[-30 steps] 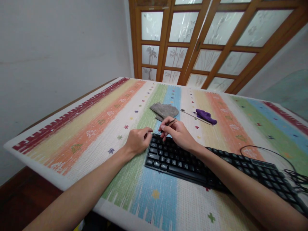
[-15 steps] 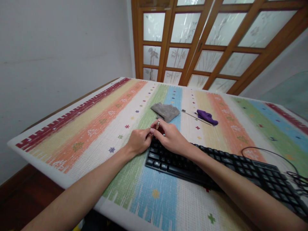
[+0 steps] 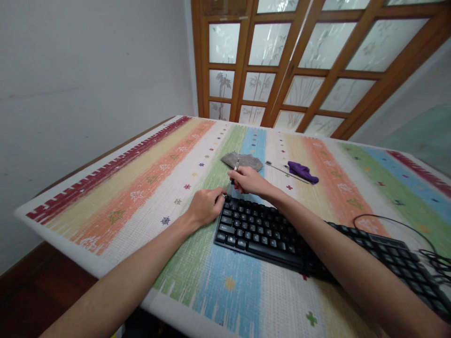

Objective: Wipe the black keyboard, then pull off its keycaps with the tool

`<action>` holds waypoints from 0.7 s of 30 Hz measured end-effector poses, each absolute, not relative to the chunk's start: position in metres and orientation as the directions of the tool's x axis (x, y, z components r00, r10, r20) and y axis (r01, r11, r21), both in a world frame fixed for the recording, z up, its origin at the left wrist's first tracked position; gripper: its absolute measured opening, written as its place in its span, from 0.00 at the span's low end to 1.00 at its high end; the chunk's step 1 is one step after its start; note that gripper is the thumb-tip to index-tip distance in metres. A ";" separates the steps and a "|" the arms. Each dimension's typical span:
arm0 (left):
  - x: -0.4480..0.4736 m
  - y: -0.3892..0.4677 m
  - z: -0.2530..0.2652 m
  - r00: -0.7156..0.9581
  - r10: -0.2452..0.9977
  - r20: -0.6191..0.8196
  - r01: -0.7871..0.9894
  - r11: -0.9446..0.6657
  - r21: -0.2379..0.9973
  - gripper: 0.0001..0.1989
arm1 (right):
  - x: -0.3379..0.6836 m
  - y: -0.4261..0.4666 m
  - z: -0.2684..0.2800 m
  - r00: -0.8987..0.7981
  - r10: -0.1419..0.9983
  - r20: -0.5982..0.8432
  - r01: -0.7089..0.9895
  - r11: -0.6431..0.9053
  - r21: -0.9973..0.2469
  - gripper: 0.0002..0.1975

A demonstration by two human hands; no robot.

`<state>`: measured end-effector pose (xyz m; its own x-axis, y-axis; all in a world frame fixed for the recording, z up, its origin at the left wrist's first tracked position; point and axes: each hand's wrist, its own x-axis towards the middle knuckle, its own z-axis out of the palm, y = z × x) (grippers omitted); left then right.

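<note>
Beside the keyboard (image 3: pixel 260 231), toward the table's (image 3: pixel 229 300) front edge, our right hand (image 3: pixel 248 180) pinched a tool (image 3: pixel 237 164), our left hand (image 3: pixel 204 206) unclear in grip.

The table (image 3: pixel 123 188) (striped) bears a keyboard (image 3: pixel 275 241), grey cloth (image 3: pixel 251 161), purple cloth (image 3: pixel 302 172) and thin rod (image 3: pixel 286 172).

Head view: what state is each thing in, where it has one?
Right hand, closed on the slim tool
Slim tool, tilted in the grip
Left hand, curled at the keyboard's corner, grip unclear
Keyboard, lying keys up
Gray cloth, lying loose, partly hidden
Purple cloth, bunched up
Thin rod, lying down
Cable, loosely coiled
Doors, apparently shut
Tablecloth, spread out
</note>
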<state>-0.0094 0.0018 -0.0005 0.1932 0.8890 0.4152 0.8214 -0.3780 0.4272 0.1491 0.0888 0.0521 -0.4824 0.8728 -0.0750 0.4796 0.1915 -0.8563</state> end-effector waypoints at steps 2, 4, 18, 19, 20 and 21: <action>-0.010 0.003 0.001 0.171 0.903 0.394 0.804 -0.359 0.474 0.13 | 0.148 0.094 0.050 -0.479 0.868 -0.133 0.450 0.113 -0.886 0.15; -0.010 0.004 0.003 0.153 0.915 0.373 0.760 -0.350 0.547 0.13 | 0.147 0.095 0.050 -0.484 0.866 -0.122 0.430 0.115 -0.896 0.15; -0.012 0.011 0.017 0.185 0.977 0.105 0.175 -0.138 0.975 0.22 | 0.170 0.073 0.070 -0.660 0.716 0.227 0.188 0.450 -0.873 0.19; -0.012 0.011 0.016 0.194 0.976 0.094 0.163 -0.126 0.979 0.23 | 0.172 0.072 0.069 -0.668 0.710 0.223 0.182 0.447 -0.876 0.19; -0.013 0.011 0.016 0.205 0.975 0.084 0.146 -0.115 0.983 0.24 | 0.174 0.070 0.069 -0.676 0.704 0.218 0.179 0.444 -0.878 0.19; -0.013 0.010 0.016 0.219 0.973 0.078 0.129 -0.108 0.986 0.25 | 0.176 0.068 0.068 -0.682 0.700 0.214 0.178 0.442 -0.879 0.19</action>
<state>-0.0129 0.0103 0.0161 0.2194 0.9725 0.0778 0.1290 -0.1079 0.9858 0.1765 0.0683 0.0685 -0.6818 0.6996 0.2139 0.1777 0.4420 -0.8792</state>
